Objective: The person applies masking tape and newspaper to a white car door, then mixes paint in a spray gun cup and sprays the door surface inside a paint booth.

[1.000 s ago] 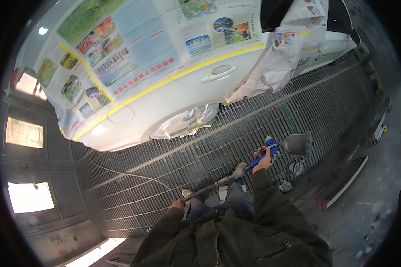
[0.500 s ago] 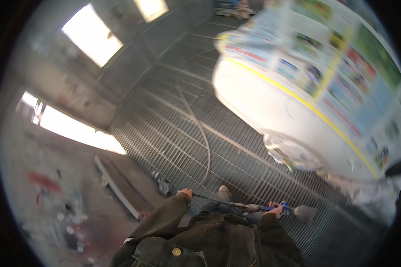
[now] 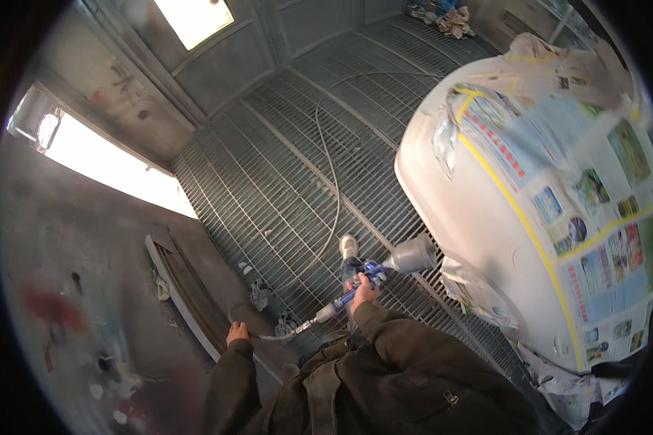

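My right hand (image 3: 366, 293) is wrapped round the blue handle of a spray gun (image 3: 345, 299). Its grey cup (image 3: 413, 254) points to the right, close to the white car body panel (image 3: 464, 210). My left hand (image 3: 237, 333) is closed on the thin air hose (image 3: 266, 337), which runs to the metal fitting (image 3: 305, 326) below the gun's handle. Printed paper sheets (image 3: 544, 196) edged with yellow tape cover the upper part of the car. More crumpled covering (image 3: 479, 290) fills the wheel opening.
A slatted metal grate floor (image 3: 268, 188) spreads ahead, with a hose (image 3: 319, 130) curving over it. Along the paint-stained left wall (image 3: 72, 246) runs a long ledge (image 3: 185, 297). Crumpled paper (image 3: 453, 22) lies at the far wall. My shoe (image 3: 348, 245) stands on the grate.
My right hand has moved forward and left with the spray gun, whose cup is now near the car panel. My left hand has moved left, still on the hose. The view has shifted.
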Tool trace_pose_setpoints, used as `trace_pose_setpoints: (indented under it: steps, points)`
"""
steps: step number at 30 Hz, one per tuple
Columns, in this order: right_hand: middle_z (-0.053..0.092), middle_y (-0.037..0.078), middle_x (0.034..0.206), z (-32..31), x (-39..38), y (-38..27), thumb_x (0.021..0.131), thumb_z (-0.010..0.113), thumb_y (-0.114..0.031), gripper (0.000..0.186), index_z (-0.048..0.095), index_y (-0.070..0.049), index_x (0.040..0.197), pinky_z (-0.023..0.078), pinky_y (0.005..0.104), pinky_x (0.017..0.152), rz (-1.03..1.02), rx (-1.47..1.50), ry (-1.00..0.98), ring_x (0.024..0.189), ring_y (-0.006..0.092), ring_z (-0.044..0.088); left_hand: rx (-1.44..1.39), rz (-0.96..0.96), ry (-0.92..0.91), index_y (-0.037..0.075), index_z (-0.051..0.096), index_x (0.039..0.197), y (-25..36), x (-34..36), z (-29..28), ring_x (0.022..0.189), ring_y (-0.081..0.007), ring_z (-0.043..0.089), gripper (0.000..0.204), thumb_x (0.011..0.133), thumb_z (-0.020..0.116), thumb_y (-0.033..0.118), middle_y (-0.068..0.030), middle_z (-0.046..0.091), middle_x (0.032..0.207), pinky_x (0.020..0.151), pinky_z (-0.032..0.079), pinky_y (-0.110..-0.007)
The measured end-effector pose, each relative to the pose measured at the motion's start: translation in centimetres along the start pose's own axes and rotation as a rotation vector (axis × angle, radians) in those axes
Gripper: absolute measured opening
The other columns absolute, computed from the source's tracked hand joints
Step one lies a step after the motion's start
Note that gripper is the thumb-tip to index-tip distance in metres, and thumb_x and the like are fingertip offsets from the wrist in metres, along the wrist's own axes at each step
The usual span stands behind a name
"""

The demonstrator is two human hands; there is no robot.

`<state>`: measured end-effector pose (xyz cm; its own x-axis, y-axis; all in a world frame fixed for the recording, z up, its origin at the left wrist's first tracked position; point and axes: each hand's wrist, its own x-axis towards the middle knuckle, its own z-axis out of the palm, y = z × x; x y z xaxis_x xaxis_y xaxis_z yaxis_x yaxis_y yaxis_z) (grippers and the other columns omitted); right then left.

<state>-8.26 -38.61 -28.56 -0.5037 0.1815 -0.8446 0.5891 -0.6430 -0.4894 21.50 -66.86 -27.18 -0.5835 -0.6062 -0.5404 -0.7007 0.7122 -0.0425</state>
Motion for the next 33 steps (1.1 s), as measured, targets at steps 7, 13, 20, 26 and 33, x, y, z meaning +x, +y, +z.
trace_pose_setpoints:
  steps: [7, 13, 20, 26, 33]
  points:
    - [0.061, 0.006, 0.106, 22.1, 2.6, 2.3, 0.084, 0.067, -0.005, 0.036, 0.053, -0.008, 0.117, 0.057, 0.0357, 0.068, -0.113, -0.201, -0.248, 0.091, 0.0164, 0.059, -0.197, -0.228, -0.157, 0.015, 0.059, 0.107, 0.6, 6.8, -1.8, 0.103, -0.0375, 0.063, 0.018, 0.091, 0.055, 0.019, -0.0143, 0.058, 0.116, 0.084, 0.052, -0.049]
    - [0.062, 0.001, 0.114, 42.8, 1.8, 1.6, 0.089, 0.065, -0.006, 0.033, 0.056, -0.013, 0.121, 0.055, 0.0351, 0.076, -0.163, -0.469, -0.454, 0.1, 0.0134, 0.059, -0.45, -0.341, -0.257, 0.016, 0.06, 0.11, 6.7, 13.7, -7.9, 0.11, -0.0374, 0.058, 0.024, 0.089, 0.063, 0.027, -0.0165, 0.059, 0.112, 0.091, 0.048, -0.048]
    - [0.063, 0.002, 0.116, 66.5, -4.3, 3.1, 0.09, 0.058, -0.003, 0.033, 0.056, -0.01, 0.122, 0.055, 0.0347, 0.075, -0.181, -0.657, -0.838, 0.104, 0.0121, 0.061, -0.572, -0.373, -0.18, 0.011, 0.062, 0.103, 8.0, 26.7, -14.3, 0.102, -0.0376, 0.061, 0.03, 0.082, 0.07, 0.03, -0.0167, 0.062, 0.106, 0.088, 0.051, -0.048]
    - [0.062, 0.007, 0.124, 85.8, -12.3, 12.5, 0.091, 0.056, -0.007, 0.043, 0.05, -0.007, 0.134, 0.058, 0.0366, 0.078, -0.139, -0.683, -1.177, 0.114, 0.0188, 0.06, -1.211, -0.01, 0.236, 0.007, 0.065, 0.105, 3.2, 44.3, -30.0, 0.082, -0.0338, 0.068, 0.032, 0.08, 0.073, 0.023, -0.0176, 0.067, 0.09, 0.07, 0.053, -0.04]
    - [0.063, 0.011, 0.123, 101.7, -23.3, 20.4, 0.095, 0.05, -0.017, 0.036, 0.053, -0.005, 0.128, 0.059, 0.0377, 0.078, 0.166, -0.761, -1.556, 0.113, 0.021, 0.062, -1.932, 0.245, 0.3, 0.004, 0.056, 0.128, -5.8, 53.3, -53.2, 0.101, -0.0076, 0.054, 0.038, 0.093, 0.068, 0.01, 0.0, 0.061, 0.108, 0.089, 0.045, -0.025]
